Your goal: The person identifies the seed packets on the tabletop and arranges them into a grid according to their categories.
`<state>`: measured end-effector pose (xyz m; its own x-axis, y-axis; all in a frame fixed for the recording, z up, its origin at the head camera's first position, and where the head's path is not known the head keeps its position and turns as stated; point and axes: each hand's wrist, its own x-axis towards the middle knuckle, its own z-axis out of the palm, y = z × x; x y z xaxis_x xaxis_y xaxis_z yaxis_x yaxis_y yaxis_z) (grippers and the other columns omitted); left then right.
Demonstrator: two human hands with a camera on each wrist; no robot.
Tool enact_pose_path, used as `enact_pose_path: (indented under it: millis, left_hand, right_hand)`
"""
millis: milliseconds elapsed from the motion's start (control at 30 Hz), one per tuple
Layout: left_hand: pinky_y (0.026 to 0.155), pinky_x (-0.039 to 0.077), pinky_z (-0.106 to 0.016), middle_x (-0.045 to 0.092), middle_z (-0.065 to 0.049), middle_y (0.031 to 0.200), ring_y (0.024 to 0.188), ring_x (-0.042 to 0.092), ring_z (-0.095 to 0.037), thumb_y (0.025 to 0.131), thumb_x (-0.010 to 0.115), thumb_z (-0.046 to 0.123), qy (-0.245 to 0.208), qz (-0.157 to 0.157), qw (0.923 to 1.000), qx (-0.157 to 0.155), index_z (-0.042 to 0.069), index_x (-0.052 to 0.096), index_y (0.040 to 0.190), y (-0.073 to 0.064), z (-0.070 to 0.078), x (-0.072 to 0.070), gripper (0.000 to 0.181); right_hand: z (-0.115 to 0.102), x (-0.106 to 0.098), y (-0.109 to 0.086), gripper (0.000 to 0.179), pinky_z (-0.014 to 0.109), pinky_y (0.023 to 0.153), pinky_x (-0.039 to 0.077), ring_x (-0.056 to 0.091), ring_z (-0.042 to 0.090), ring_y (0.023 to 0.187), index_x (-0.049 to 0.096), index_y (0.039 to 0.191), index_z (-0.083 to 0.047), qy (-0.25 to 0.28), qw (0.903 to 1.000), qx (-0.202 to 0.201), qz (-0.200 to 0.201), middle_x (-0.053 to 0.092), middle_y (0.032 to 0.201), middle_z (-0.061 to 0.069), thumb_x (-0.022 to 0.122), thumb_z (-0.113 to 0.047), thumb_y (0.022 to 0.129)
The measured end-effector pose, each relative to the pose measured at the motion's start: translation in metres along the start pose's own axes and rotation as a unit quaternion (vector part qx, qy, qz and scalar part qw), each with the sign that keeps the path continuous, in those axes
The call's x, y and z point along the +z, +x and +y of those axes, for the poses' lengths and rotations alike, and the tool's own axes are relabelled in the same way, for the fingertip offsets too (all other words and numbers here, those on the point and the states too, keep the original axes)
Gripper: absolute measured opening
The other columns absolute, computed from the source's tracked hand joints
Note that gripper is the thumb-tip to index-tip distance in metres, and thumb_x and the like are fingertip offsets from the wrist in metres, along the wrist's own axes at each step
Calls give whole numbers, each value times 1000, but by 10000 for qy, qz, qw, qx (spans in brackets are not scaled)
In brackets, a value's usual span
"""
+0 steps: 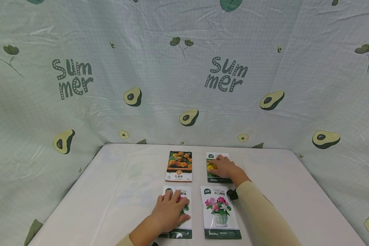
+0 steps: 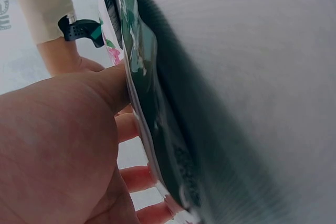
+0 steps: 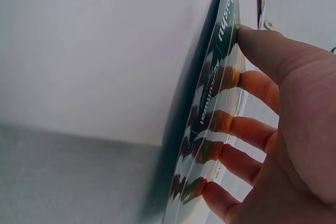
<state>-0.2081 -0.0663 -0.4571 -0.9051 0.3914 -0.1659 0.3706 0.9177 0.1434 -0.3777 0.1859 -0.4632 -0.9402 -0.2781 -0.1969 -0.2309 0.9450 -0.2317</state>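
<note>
Four flat seed packets lie in two rows on the table. My left hand (image 1: 168, 211) rests fingers spread on the front-left seed packet (image 1: 179, 234), a white one with pink flowers, covering much of its picture. Up close in the left wrist view, the thumb presses near the green bottom band (image 2: 139, 56). At the back right, my right hand (image 1: 225, 167) lies over a packet with yellow flowers (image 1: 216, 179). In the right wrist view its thumb and fingertips touch the glossy face (image 3: 215, 93), which reads "Beishu".
A marigold packet (image 1: 179, 166) lies at the back left, and a white packet with a potted pink flower (image 1: 220, 213) at the front right, beside my right sleeve (image 1: 264, 212). A printed curtain (image 1: 160, 75) hangs behind the pale table (image 1: 126, 191).
</note>
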Motion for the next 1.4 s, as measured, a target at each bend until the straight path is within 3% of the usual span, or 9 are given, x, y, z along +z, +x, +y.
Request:
enact_pose_path:
  millis: [1400]
  left_hand:
    - [100,39,-61,49,-7,143,124,43,-34,91,65,63,-39,89,9999,58,33,61,133,1,-2,5,51]
  right_hand:
    - [-16,5,11,58,59,111,40,46,32,126,52,151,-29,-65,10000,-6,-54,49,146,11,63,-51,98]
